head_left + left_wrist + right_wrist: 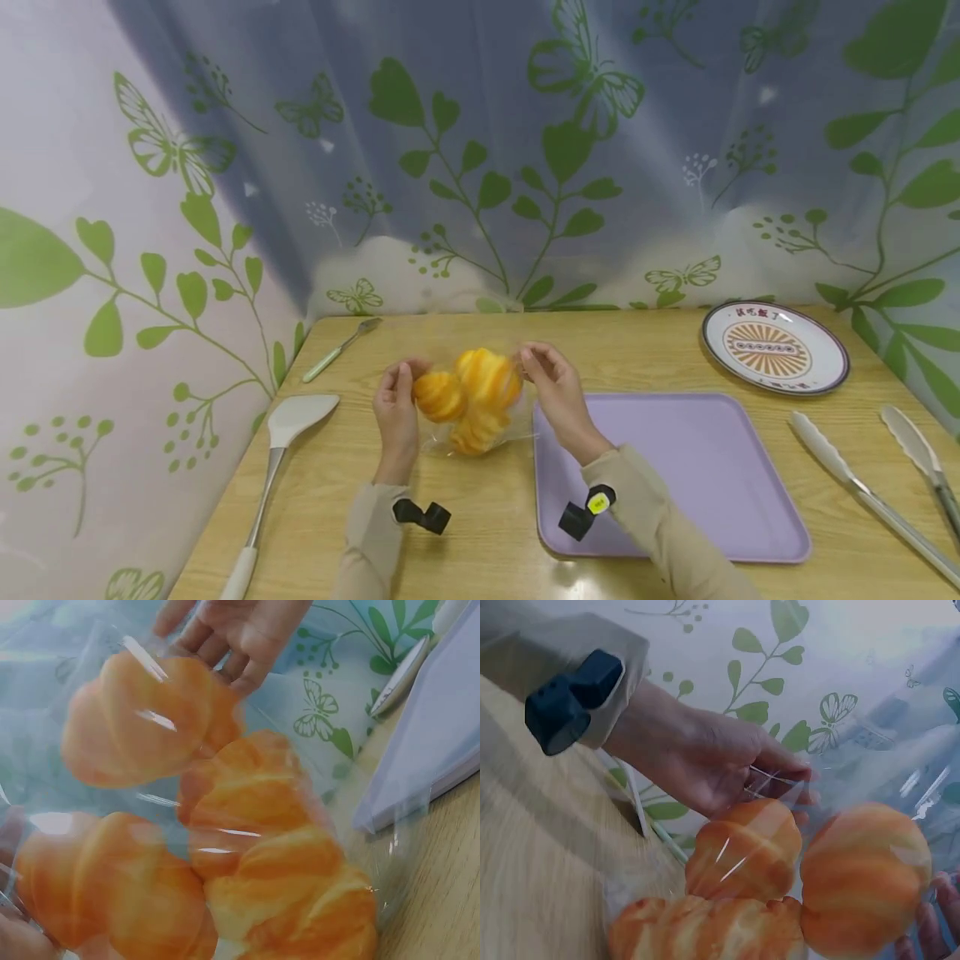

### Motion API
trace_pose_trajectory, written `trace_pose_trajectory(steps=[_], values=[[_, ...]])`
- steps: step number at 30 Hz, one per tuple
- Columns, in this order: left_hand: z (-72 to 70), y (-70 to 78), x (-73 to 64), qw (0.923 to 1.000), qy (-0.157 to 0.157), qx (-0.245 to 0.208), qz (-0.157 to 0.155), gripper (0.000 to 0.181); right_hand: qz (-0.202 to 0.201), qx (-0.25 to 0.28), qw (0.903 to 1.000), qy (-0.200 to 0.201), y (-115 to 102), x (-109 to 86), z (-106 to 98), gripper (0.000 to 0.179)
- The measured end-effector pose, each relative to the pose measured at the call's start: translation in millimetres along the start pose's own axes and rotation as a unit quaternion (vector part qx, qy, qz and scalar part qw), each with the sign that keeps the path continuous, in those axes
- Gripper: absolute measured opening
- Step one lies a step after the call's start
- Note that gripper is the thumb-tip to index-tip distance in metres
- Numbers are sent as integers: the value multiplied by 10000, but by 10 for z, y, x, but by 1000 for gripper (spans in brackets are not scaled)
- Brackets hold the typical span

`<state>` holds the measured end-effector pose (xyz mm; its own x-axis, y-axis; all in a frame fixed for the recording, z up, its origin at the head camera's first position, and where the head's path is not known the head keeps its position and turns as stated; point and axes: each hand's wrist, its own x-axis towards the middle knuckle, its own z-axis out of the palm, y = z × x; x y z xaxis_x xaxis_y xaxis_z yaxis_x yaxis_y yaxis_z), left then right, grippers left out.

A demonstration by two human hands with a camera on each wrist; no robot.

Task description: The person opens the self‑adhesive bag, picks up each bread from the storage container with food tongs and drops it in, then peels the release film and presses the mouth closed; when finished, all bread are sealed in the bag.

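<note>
Over the bench (480, 525), the left hand (395, 412) and right hand (561, 398) pinch either side of a clear bag (514, 428) holding three breads (483, 383), its top faint, a sleeve (660, 508) hiding part of the tray (697, 467).

Clear plastic bag (159, 799), raised above the tabletop (637, 358), containing three golden-orange bread rolls (487, 375): two rounded and ridged, one elongated, clustered together.

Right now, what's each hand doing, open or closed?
Left hand: closed, holding one side of the clear bag of bread.
Right hand: closed, holding the bag's opposite side.
</note>
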<state>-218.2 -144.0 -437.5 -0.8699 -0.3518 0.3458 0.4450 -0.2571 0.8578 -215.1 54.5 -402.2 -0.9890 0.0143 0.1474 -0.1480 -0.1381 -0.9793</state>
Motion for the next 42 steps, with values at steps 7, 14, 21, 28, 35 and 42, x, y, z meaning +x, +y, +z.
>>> trace_pose_trajectory(steps=[7,14,21,28,35,42], values=[[-1,6,3,9998,-131,-153,77,20,-540,-639,9965,92,-27,27,-4,24],[44,38,28,9998,-15,-183,78,17,-649,-18,9979,-69,-95,48,41,24],[28,36,26,9998,-187,36,21,19,-348,-648,9945,-748,-100,2,-8,25],[-30,37,66,9985,43,-547,51,17,-615,-262,9977,138,-71,12,-61,17],[-11,55,53,9995,-273,-128,59,14,-660,-637,9949,-429,-60,6,-41,21],[9,45,29,9996,-138,-226,6,14,-915,-491,9946,-94,-23,-10,10,20]])
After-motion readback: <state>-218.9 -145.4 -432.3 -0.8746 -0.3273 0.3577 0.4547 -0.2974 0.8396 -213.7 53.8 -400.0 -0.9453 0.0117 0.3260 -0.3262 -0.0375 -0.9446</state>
